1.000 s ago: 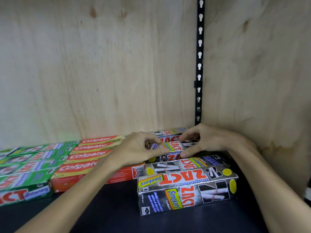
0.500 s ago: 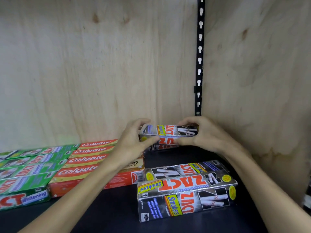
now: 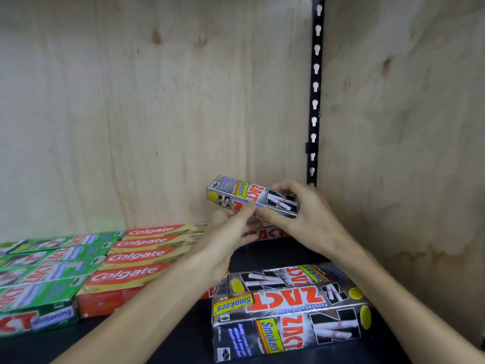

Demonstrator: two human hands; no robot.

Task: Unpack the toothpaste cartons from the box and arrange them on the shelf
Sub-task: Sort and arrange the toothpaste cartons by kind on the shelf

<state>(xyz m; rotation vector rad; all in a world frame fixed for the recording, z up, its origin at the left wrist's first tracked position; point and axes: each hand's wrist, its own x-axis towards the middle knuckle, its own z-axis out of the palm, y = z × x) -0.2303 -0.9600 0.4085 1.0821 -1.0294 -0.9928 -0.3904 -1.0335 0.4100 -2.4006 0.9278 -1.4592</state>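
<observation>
I am watching the silver-grey Zact Smokers toothpaste carton [image 3: 252, 197] being lifted higher, at centre frame against the back wall. A second ago it was lying low among the other silver cartons; half a second ago it was level in the air; now it is tilting, left end up. My judgement: I am turning it to check or fix its orientation before setting it down, so placement is not yet done.

The right hand [image 3: 309, 219] is gripping the carton's right end, fingers curling over the top. The left hand [image 3: 231, 232] is pinching its lower edge near the middle with the thumb.

Below the hands another silver carton [image 3: 267, 233] is lying at the back of the dark shelf board [image 3: 275, 252]. At lower right two more silver cartons [image 3: 288, 311] are sitting side by side, glossy, printed card, sharp-edged rectangular. Left of them the red Colgate cartons [image 3: 139, 256] are lying in a row, and the green Zact whitening cartons [image 3: 44, 274] are filling the lower left.

Behind, the pale plywood wall [image 3: 157, 114] is showing knots and grain; the black slotted metal shelving rail [image 3: 315, 88] is running vertically at upper right.
</observation>
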